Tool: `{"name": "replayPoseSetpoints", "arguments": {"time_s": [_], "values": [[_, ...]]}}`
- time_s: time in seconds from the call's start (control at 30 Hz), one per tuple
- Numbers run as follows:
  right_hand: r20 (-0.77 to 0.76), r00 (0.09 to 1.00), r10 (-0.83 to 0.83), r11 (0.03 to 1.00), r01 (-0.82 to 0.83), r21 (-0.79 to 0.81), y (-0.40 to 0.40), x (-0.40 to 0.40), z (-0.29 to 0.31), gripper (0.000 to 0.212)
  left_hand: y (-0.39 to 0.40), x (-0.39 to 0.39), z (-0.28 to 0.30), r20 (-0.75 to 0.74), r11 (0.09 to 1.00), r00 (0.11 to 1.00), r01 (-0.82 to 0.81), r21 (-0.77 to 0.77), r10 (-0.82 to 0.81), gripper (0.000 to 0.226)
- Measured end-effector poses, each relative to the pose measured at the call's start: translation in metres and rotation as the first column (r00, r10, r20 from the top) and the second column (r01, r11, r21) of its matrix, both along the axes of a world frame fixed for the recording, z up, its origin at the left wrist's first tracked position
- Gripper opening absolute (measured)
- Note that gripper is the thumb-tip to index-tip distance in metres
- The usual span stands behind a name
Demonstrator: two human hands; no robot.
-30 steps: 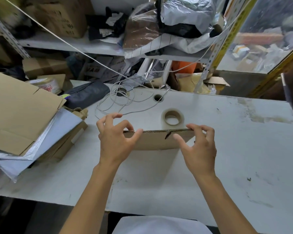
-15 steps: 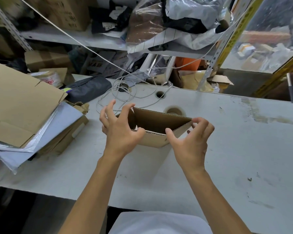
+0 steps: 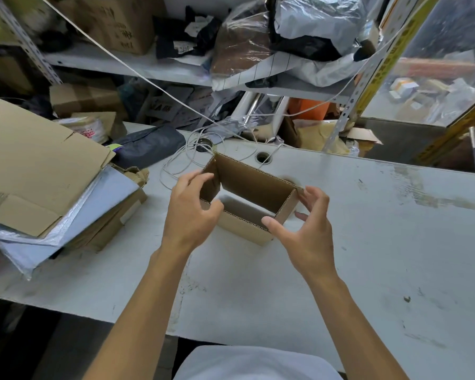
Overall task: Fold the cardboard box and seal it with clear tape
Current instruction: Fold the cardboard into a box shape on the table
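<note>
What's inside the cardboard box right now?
Nothing: the cardboard box is an open sleeve, and the white table shows through it. The left hand covers its near-left corner, so that bit is hidden.

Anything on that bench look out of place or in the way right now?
A loose white cable lies in tangled loops on the table just behind the cardboard box, where it could snag. The box looks undamaged.

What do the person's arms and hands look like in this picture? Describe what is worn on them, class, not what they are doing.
Both forearms are bare up to the bottom edge of the picture: no sleeves, gloves, watch, rings or bracelets show on the left hand or the right hand. The fingers are bare, with short nails. A white garment shows at the bottom edge.
</note>
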State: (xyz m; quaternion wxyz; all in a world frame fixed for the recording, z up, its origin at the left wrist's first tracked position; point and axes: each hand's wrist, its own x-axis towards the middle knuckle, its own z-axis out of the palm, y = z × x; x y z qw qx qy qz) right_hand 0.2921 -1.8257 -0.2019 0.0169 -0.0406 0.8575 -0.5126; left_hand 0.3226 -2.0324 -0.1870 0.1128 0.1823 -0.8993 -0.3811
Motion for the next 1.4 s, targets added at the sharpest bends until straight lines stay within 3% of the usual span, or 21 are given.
{"name": "replayPoseSetpoints", "arguments": {"time_s": [0.07, 0.2, 0.43, 0.77, 0.87, 1.0, 1.2, 1.3, 1.4], "values": [[0.025, 1.000, 0.002, 0.999, -0.001, -0.046, 0.000, -0.003, -0.001, 0.069, -0.002, 0.001, 0.001, 0.029, 0.999, 1.000, 0.009, -0.030, -0.008, 0.047], [0.030, 0.998, 0.046, 0.999, -0.047, 0.013, 0.008, -0.013, -0.003, 0.042, -0.001, 0.006, 0.003, 0.053, 0.996, 0.998, 0.032, -0.080, -0.028, 0.047], [0.131, 0.975, 0.182, 0.982, -0.187, 0.025, 0.029, -0.020, -0.004, 0.078, 0.001, 0.014, 0.003, 0.088, 0.992, 0.991, 0.108, -0.062, -0.102, 0.064], [0.068, 0.965, 0.253, 0.965, -0.257, 0.053, 0.060, -0.018, -0.024, 0.090, 0.019, 0.027, -0.014, 0.063, 0.977, 0.977, 0.197, 0.084, -0.203, 0.052], [0.068, 0.961, 0.268, 0.961, -0.272, 0.052, 0.057, -0.016, -0.030, 0.086, 0.025, 0.027, -0.020, 0.030, 0.949, 0.968, 0.236, 0.210, -0.248, 0.059], [0.071, 0.970, 0.230, 0.973, -0.230, -0.010, 0.053, -0.015, -0.033, 0.068, 0.023, 0.024, -0.030, 0.033, 0.922, 0.985, 0.149, 0.358, -0.172, 0.078], [0.063, 0.978, 0.201, 0.979, -0.198, -0.048, 0.050, -0.016, -0.033, 0.046, 0.018, 0.027, -0.036, 0.051, 0.936, 0.991, 0.098, 0.338, -0.122, 0.080], [0.041, 0.978, 0.203, 0.975, -0.198, -0.096, 0.046, -0.014, -0.035, 0.031, 0.020, 0.031, -0.037, 0.024, 0.942, 0.995, 0.081, 0.325, -0.094, 0.093], [0.033, 0.988, 0.150, 0.965, -0.139, -0.222, 0.041, -0.012, -0.039, 0.045, 0.018, 0.031, -0.039, -0.027, 0.958, 0.997, 0.080, 0.277, -0.076, 0.101]]}}
